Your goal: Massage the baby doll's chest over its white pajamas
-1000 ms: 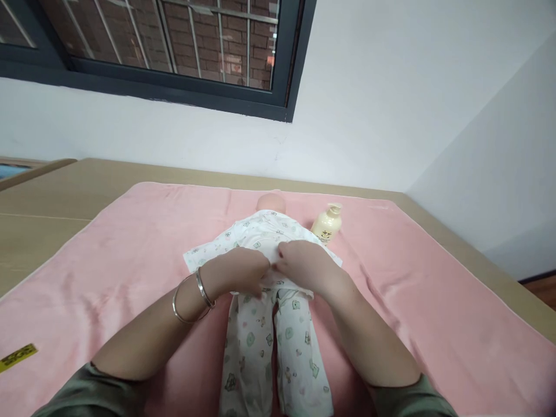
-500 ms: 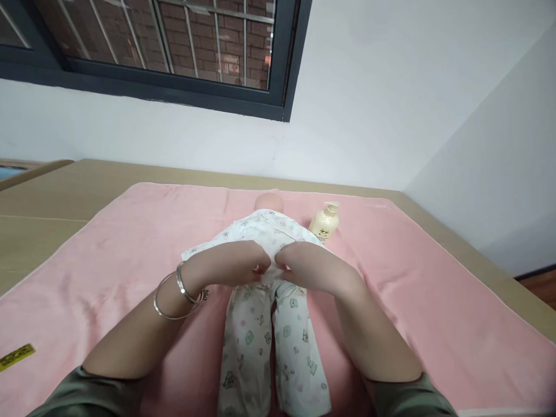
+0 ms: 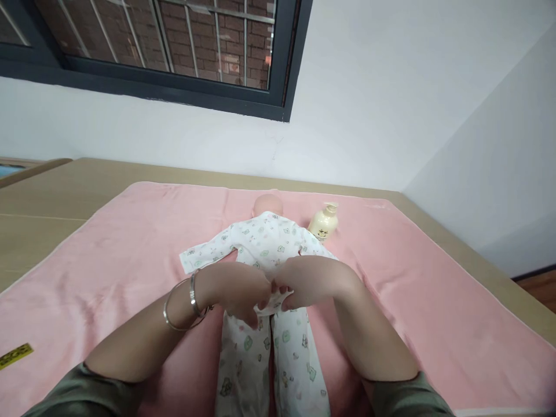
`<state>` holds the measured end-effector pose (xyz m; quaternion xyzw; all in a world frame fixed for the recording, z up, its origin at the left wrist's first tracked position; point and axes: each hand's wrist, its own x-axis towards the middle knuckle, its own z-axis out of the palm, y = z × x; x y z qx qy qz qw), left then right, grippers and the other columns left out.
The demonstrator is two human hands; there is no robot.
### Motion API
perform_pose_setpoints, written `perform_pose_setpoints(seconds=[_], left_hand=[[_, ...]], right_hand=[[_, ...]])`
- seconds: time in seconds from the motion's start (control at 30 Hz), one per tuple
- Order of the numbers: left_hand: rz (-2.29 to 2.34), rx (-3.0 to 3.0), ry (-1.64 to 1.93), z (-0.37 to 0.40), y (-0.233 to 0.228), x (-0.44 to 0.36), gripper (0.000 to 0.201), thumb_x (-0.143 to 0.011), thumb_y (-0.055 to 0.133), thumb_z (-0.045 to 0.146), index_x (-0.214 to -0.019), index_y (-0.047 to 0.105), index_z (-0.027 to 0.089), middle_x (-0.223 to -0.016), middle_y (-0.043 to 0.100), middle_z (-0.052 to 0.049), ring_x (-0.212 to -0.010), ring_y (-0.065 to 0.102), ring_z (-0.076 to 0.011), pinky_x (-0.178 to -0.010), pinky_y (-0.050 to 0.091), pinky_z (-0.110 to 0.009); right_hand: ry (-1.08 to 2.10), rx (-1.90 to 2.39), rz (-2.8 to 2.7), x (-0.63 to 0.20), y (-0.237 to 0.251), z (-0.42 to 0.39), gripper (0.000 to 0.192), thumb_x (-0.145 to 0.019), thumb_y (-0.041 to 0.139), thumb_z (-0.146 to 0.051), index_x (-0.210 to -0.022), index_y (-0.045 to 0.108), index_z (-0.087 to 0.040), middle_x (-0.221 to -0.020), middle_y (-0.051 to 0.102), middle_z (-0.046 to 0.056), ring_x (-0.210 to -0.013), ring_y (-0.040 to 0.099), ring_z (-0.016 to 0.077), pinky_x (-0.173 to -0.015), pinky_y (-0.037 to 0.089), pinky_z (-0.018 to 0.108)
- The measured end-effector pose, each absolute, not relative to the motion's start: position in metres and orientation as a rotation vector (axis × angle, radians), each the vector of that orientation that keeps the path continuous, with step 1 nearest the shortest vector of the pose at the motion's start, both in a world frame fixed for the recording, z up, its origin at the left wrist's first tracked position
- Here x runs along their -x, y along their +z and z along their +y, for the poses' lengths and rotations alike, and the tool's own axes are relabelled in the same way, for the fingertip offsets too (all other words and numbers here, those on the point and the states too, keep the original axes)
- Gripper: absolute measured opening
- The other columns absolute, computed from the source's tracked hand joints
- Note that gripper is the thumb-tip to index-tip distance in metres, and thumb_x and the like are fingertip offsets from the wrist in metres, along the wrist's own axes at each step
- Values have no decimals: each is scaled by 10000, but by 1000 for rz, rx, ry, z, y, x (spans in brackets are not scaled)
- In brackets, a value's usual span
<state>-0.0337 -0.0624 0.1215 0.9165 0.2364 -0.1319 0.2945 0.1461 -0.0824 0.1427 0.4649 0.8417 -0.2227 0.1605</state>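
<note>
A bald doll lies on the pink blanket in a white printed top and matching pants. Its sleeves are spread to both sides. Over the lower part of the top, my left hand and my right hand meet, nearly touching, with fingers curled and pinching the fabric near the hem. The fingertips are partly hidden behind the hands. Two silver bangles circle my left wrist.
A cream pump bottle leans near the doll's right-hand sleeve. The pink blanket covers much of a wooden surface. A yellow label lies at the left edge. White wall and a barred window stand behind.
Both hands have moved down toward the pants, drawing the hem lower. The top now lies flatter, its chest and left-hand sleeve showing more.
</note>
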Motion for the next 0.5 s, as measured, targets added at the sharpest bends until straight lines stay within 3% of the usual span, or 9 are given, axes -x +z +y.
perform_pose_setpoints(seconds=[0.13,0.27,0.33,0.4,0.5], left_hand=[[493,-2257,-125,-73,139,38,130,-806,713,278,-895,806,296,-827,782,-1,-741,674,-195,-666,443,-287],[628,-1939,206,-62,139,19,272,-919,603,407,-853,779,209,-896,784,-44,-842,709,-197,-782,527,-297],[657,-1633,441,-48,133,-1,317,-942,586,438,-942,764,175,-1027,782,-98,-983,720,-225,-911,545,-338],[626,-1214,618,-30,128,-25,398,-968,537,418,-1202,690,134,-1215,734,-170,-1144,697,-244,-1031,525,-369],[565,-780,706,-2,127,-61,662,-1023,342,514,-1476,456,45,-1488,534,-259,-1357,578,-258,-1082,510,-339]], right_hand=[[-709,-1643,2527,-185,174,-92,265,-967,541,-360,-1122,733,-261,-968,750,24,-860,677,209,-749,480,296],[-398,-2313,2353,-229,185,-93,417,-1034,402,-380,-1369,613,-253,-1284,704,86,-1107,676,272,-846,501,337],[-279,-2486,2240,-239,181,-88,486,-1038,393,-376,-1485,510,-224,-1475,582,118,-1296,592,302,-944,495,365],[-233,-2496,2242,-240,173,-78,551,-1034,406,-362,-1551,418,-174,-1616,411,141,-1448,451,309,-1067,447,396],[-210,-2420,2352,-233,163,-61,590,-1024,383,-277,-1576,341,-75,-1686,239,171,-1553,266,289,-1205,321,417]])
